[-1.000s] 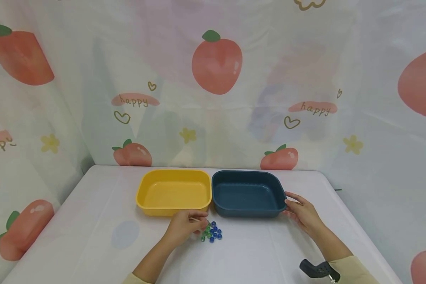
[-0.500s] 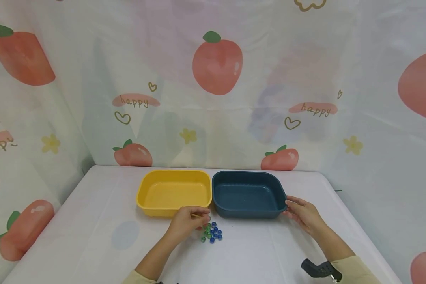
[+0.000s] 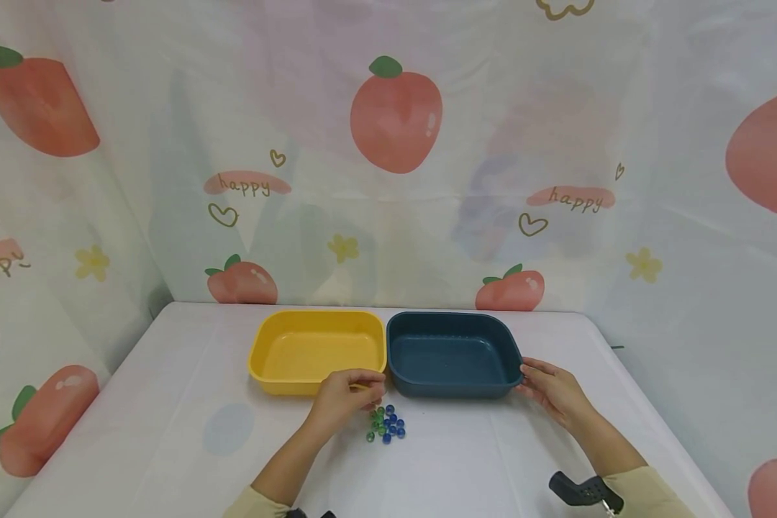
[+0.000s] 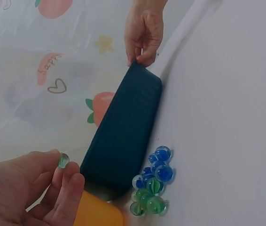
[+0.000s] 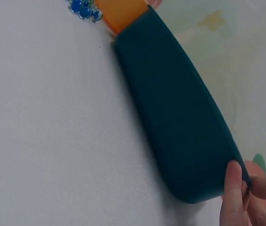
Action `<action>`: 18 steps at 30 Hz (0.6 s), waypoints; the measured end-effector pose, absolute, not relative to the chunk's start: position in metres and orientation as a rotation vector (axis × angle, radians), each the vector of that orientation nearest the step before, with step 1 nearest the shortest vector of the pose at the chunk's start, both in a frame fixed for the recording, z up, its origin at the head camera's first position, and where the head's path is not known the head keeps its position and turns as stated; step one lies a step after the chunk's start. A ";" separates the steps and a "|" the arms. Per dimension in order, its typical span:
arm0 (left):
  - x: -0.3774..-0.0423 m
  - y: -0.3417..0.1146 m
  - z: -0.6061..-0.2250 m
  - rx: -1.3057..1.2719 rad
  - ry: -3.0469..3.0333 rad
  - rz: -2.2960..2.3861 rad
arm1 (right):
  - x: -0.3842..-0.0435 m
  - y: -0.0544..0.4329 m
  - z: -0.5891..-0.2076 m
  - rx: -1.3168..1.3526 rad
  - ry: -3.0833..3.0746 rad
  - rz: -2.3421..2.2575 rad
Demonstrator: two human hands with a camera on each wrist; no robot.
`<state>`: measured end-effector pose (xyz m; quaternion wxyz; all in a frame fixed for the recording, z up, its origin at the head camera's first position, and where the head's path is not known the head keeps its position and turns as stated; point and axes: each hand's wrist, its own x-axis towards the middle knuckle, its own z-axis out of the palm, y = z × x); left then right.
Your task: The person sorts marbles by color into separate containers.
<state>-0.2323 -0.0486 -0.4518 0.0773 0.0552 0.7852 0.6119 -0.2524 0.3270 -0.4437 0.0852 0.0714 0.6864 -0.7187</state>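
Between thumb and fingertips my left hand (image 3: pixel 344 400) pinches a clear green marble (image 4: pixel 64 160), raised close to the front right corner of the yellow basin (image 3: pixel 285 385). In the head view those fingers hide the marble. Below it, a small cluster of blue marbles (image 4: pixel 164 173) and green marbles (image 4: pixel 157 205) lies on the white tabletop. My right hand (image 3: pixel 555 391) grips the right end of the dark blue basin (image 3: pixel 453 389), one finger (image 5: pixel 234 174) against its outer wall and the thumb at the rim.
Both basins stand side by side, their neighbouring ends nearly touching, in front of a fruit-printed curtain (image 3: pixel 395 237). A black strap-like piece (image 3: pixel 585 491) sits at the right sleeve. White cloth (image 3: pixel 466 460) covers the table in front.
My left hand has risen from the marble cluster toward the yellow basin's front rim with a marble in its fingers. The right hand has slid down slightly and stays at the dark blue basin.
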 end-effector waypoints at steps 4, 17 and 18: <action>-0.234 -0.047 -0.451 0.147 2.338 1.847 | -0.252 0.327 -0.444 0.214 2.048 -2.140; -0.240 -0.041 -0.445 0.110 2.306 1.858 | -0.253 0.327 -0.445 0.234 2.021 -2.159; -0.240 -0.041 -0.445 0.109 2.307 1.858 | -0.253 0.327 -0.445 0.234 2.020 -2.158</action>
